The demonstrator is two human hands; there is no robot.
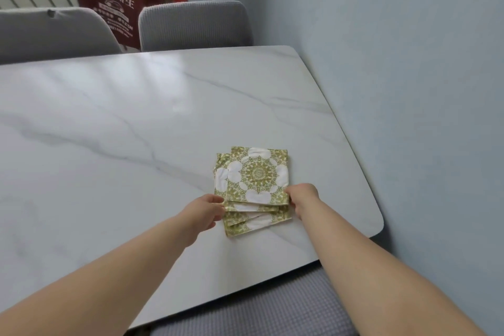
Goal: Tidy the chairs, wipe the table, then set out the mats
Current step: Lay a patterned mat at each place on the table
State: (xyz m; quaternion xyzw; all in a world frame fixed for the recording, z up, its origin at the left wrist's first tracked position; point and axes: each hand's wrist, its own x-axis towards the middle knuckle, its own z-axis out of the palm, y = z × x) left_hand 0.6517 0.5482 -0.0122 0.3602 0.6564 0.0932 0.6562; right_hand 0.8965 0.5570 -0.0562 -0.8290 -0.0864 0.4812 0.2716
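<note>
A loose stack of square green-and-white patterned mats (255, 180) lies on the white marble table (122, 131), near its right end. My left hand (206, 211) holds the stack's near left corner, fingers pinched on the mats. On the opposite side my right hand (304, 196) grips the near right corner of the top mat. The lower mats fan out toward me under the top one.
Two grey chairs stand pushed in at the far side, one (51, 33) at left and one (193, 24) beside it. A dark red bag (109, 0) hangs behind them. A grey seat (259, 311) sits under the near edge. A blue wall (409, 90) borders the table's right end.
</note>
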